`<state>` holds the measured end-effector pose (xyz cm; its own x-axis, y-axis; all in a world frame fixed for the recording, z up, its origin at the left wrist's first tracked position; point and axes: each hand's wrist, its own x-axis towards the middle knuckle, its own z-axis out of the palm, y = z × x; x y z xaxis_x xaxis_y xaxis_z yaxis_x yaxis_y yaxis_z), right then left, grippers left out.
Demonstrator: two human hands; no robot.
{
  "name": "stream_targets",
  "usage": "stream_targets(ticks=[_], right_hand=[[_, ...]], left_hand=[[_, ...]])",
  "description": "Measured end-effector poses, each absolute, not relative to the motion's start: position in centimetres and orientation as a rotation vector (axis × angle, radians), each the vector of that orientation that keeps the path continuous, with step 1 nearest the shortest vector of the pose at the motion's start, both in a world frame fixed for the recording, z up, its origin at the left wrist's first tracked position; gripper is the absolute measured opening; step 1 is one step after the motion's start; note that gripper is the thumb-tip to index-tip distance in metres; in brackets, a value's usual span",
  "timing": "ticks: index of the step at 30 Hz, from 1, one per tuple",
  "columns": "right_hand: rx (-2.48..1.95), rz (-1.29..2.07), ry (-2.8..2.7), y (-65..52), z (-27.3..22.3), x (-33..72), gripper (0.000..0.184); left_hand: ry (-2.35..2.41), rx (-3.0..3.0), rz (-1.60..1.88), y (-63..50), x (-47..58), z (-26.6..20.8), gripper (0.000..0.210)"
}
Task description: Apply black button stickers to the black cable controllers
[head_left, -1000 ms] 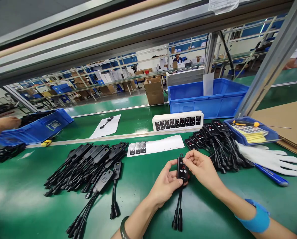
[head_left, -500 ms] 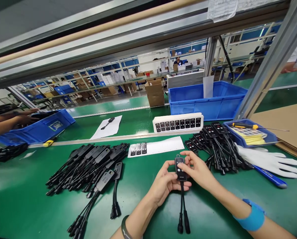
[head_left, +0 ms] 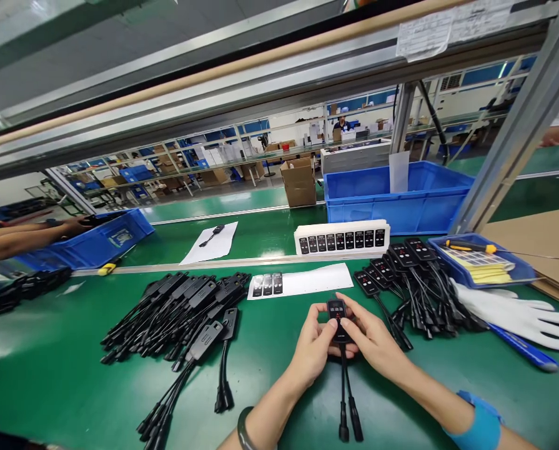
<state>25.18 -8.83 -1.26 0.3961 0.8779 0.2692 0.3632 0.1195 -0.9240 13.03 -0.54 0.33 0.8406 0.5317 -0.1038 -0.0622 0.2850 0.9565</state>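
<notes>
Both of my hands hold a small black controller (head_left: 338,310) with two short cables hanging down toward me. My left hand (head_left: 314,340) wraps its left side, with the thumb on its face. My right hand (head_left: 369,330) grips the other side, its thumb also pressed on the front. Just beyond them lies a white label sheet (head_left: 314,278) bearing three black labels (head_left: 267,285) at its left end. To the left is a heap of black controllers (head_left: 180,306), backs up. Right of my hands sits a pile of controllers with labelled faces (head_left: 403,255).
A white stack of label sheets (head_left: 342,237) stands behind. Blue bins (head_left: 396,197) line the back. On the right are a blue tray (head_left: 518,275) with a screwdriver (head_left: 476,247), a white glove (head_left: 518,312) and cardboard (head_left: 536,234). Another person's arms (head_left: 26,240) reach into a bin at far left.
My left thumb has moved up onto the controller's face, beside my right thumb, which has shifted lower. The camera view has tilted slightly, moving the scene right.
</notes>
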Motion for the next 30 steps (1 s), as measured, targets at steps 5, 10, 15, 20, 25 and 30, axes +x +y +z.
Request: stream_targets(ticks=[5, 10, 15, 20, 25, 30], right_hand=[[-1.544, 0.482, -1.193, -8.8, -1.5, 24.8, 0.047], [-1.624, 0.364, -1.335, -8.7, -1.9, 24.8, 0.061], [-1.805, -0.01, -1.496, -8.1, -1.8, 27.7, 0.039], [-2.264, -0.281, -1.412, -6.9, -0.1, 31.4, 0.041], [-2.127, -0.101, -1.605, -1.3, 1.2, 29.9, 0.039], [-2.018, 0.177, -1.675, 7.3, 0.7, 26.2, 0.015]], left_hand=[[0.444, 1.272, 0.415, -0.6, 13.1, 0.1, 0.041], [0.403, 1.102, 0.437, -0.2, 13.5, -0.1, 0.051], [0.387, 1.472, 0.473, 1.0, 13.0, -0.4, 0.059], [0.483, 2.282, 0.614, 3.4, 12.3, -0.5, 0.054], [0.524, 2.463, 0.47, 5.0, 12.8, -0.8, 0.066], [0.438, 2.445, 0.457, 4.7, 12.7, -0.7, 0.07]])
